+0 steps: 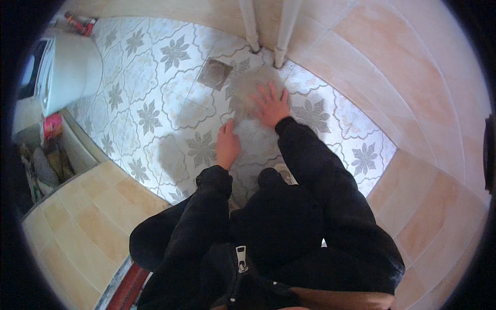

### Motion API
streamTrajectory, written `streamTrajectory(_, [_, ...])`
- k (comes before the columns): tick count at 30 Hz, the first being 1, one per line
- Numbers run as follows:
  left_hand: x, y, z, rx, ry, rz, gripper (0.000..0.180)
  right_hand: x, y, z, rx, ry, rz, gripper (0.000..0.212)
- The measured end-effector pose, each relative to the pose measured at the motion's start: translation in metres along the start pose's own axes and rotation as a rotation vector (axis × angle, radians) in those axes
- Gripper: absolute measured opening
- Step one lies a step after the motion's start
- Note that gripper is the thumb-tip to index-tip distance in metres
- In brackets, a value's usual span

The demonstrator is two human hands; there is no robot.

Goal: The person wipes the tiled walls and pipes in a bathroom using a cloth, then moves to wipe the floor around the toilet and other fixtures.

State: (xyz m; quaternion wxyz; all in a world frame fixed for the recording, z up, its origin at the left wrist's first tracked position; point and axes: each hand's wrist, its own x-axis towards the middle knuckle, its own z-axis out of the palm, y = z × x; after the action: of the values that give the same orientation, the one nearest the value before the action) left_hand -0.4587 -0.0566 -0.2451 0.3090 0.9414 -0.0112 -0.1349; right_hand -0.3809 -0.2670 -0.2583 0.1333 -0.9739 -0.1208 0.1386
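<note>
My right hand [273, 106] lies with its fingers spread on a beige-grey, cloth-like piece [258, 77] on the patterned tile floor [173, 88]. Blurred edges make its exact kind hard to tell. To its left, my left hand [228, 144] is low over the tiles, its fingers drawn together and pointing away from me. Whatever may be between those fingers is too small to make out. A square brown floor drain [214, 74] lies just beyond the left hand, beside the beige-grey piece.
Two white pipes [281, 39] rise from the floor against the tiled wall [361, 57]. At left stand a white rounded fixture [77, 72] and a recess holding clutter and a pink item [52, 126]. A red object [79, 24] lies at the far left.
</note>
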Motion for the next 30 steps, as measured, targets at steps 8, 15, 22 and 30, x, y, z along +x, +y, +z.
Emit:
streamTrajectory(8, [0.0,-0.008,0.009,-0.024,0.064,-0.139,0.071,0.01,-0.039,0.034,0.081,0.13,-0.114,0.058])
streamTrajectory(15, [0.002,0.062,0.023,0.214,-0.468,-0.095,0.06,-0.103,-0.016,0.043,0.141,0.111,-0.045,0.055])
streamTrajectory(22, [0.024,0.084,0.031,0.12,-0.651,0.148,0.051,-0.277,0.073,0.044,0.05,0.084,0.514,0.065])
streamTrajectory(30, [0.103,0.132,-0.017,0.651,-0.829,0.418,0.038,-0.224,0.111,0.052,-0.048,0.287,1.219,0.068])
